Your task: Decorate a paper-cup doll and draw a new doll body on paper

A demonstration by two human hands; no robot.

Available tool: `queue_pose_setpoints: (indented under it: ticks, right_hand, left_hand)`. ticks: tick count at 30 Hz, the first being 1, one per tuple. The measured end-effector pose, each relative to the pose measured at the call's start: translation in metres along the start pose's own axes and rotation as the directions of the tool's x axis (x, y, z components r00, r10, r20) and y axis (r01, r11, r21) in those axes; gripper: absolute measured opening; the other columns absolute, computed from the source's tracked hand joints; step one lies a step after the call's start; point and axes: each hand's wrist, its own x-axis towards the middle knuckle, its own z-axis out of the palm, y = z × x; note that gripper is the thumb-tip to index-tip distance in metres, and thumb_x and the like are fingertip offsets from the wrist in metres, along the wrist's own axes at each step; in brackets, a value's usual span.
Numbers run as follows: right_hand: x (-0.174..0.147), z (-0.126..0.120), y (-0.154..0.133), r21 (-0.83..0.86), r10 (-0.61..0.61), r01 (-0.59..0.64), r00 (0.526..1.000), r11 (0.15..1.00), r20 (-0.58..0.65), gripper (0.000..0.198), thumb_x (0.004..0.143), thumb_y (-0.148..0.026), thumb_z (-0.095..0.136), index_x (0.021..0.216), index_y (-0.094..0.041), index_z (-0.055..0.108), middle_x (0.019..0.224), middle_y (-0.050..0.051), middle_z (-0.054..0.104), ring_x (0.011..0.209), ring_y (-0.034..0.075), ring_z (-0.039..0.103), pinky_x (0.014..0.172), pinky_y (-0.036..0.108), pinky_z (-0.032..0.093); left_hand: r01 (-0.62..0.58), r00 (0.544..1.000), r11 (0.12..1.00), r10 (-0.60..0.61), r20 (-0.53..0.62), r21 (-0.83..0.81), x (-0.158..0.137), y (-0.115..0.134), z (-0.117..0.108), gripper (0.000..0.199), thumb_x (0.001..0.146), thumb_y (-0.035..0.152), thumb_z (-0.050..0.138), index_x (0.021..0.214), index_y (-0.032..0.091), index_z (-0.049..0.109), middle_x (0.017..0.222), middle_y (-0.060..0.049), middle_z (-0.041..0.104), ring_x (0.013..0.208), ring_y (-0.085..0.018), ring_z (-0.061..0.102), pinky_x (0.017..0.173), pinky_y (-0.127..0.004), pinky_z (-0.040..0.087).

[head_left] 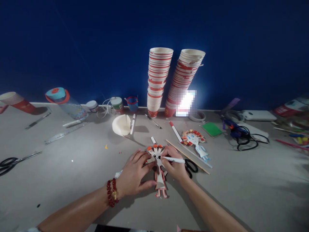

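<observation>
A paper doll (160, 181), cut from card with red-edged clothes and a fan of orange-tipped strips for hair, lies flat in front of me. My left hand (135, 174) rests at its left side, thumb apart, with fingertips touching the head's edge; a bead bracelet circles that wrist. My right hand (175, 166) grips a white acrylic marker (172, 159), its dark tip at the doll's face next to a drawn black eye. Above the doll lies a small white marker cap (153, 140). Part of the doll's head is hidden under my fingers.
Two tall stacks of paper cups (160, 77) stand against the blue wall. To the right lie a second paper doll (193, 140), a wooden stick (190, 158) and black-handled scissors (191, 167). Other scissors (9, 164), a ruler (64, 133) and a bottle (70, 104) are leftward.
</observation>
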Motion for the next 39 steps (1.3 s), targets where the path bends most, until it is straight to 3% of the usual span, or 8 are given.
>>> queue_pose_setpoints:
  ticks: [5, 12, 22, 30, 39]
  right_hand:
    - [-0.001, 0.000, 0.000, -0.003, 0.013, -0.013, 1.000, 1.000, -0.016, 0.014, 0.077, -0.015, 0.051, 0.067, -0.024, 0.050, 0.060, -0.003, 0.054, 0.062, 0.018, 0.052, 0.086, 0.041, 0.045]
    - [-0.004, -0.002, 0.001, 0.038, 0.032, -0.028, 0.994, 0.999, -0.107, 0.014, 0.080, -0.017, 0.052, 0.068, -0.024, 0.053, 0.062, -0.003, 0.055, 0.064, 0.018, 0.053, 0.094, 0.044, 0.044]
    - [-0.005, -0.004, 0.000, 0.050, 0.051, -0.045, 0.993, 0.998, -0.106, 0.016, 0.082, -0.017, 0.051, 0.067, -0.023, 0.052, 0.063, -0.003, 0.054, 0.065, 0.017, 0.053, 0.093, 0.043, 0.044]
    - [-0.008, -0.013, -0.005, -0.002, 0.116, -0.117, 0.985, 0.993, -0.129, 0.015, 0.079, -0.016, 0.051, 0.066, -0.022, 0.052, 0.061, -0.002, 0.055, 0.059, 0.016, 0.050, 0.061, 0.031, 0.040]
    - [-0.007, -0.010, 0.000, 0.002, 0.138, -0.138, 0.987, 0.990, -0.085, 0.014, 0.079, -0.017, 0.051, 0.066, -0.022, 0.053, 0.060, -0.002, 0.054, 0.058, 0.016, 0.049, 0.058, 0.029, 0.037]
  left_hand:
    - [0.000, 1.000, 1.000, 0.000, -0.006, -0.002, 0.000, 0.000, 0.000, 0.060, 0.090, 0.062, 0.053, 0.133, 0.021, 0.055, 0.130, -0.014, 0.053, 0.125, -0.032, 0.044, 0.113, -0.057, 0.027]
    - [0.000, 1.000, 1.000, 0.000, 0.002, -0.003, 0.000, -0.001, 0.001, 0.060, 0.090, 0.062, 0.052, 0.134, 0.022, 0.053, 0.130, -0.014, 0.053, 0.125, -0.032, 0.044, 0.112, -0.058, 0.027]
    - [-0.007, 1.000, 1.000, 0.007, -0.002, 0.017, -0.001, -0.001, 0.003, 0.059, 0.090, 0.062, 0.054, 0.134, 0.023, 0.054, 0.130, -0.014, 0.051, 0.125, -0.033, 0.042, 0.113, -0.058, 0.025]
    - [0.001, 1.000, 1.000, -0.001, 0.003, 0.018, -0.001, 0.001, 0.002, 0.057, 0.090, 0.061, 0.053, 0.132, 0.023, 0.055, 0.131, -0.014, 0.051, 0.125, -0.033, 0.043, 0.113, -0.057, 0.026]
    - [0.001, 1.000, 1.000, -0.001, 0.017, 0.023, -0.001, 0.002, 0.002, 0.059, 0.090, 0.061, 0.054, 0.135, 0.022, 0.054, 0.130, -0.013, 0.052, 0.126, -0.032, 0.043, 0.113, -0.057, 0.025]
